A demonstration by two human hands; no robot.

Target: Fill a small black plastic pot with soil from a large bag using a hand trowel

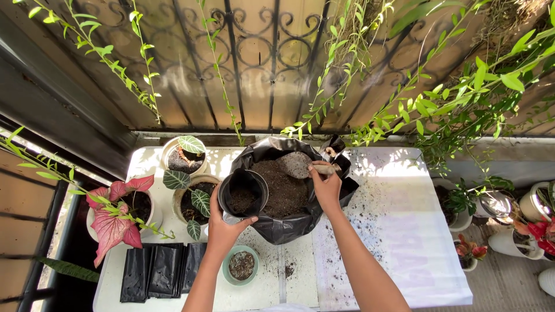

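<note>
The left hand (222,228) is clamping a small black plastic pot (243,193) at the soil-filled black bag's (289,222) left rim; the right hand (326,185) is gripping a soil-laden trowel (296,164) mid-frame; open white counter (416,231) is lying rightward.

Both forearms reach forward, left hand (222,222) with fingers spread in a grasp, right hand (326,185) fisted.

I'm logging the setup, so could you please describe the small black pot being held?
The small black pot is round, seemingly thin plastic, open-topped and partly filled with dark soil. It is tilted slightly, held by the left hand against the rim of the black soil bag, above the white table.
</note>
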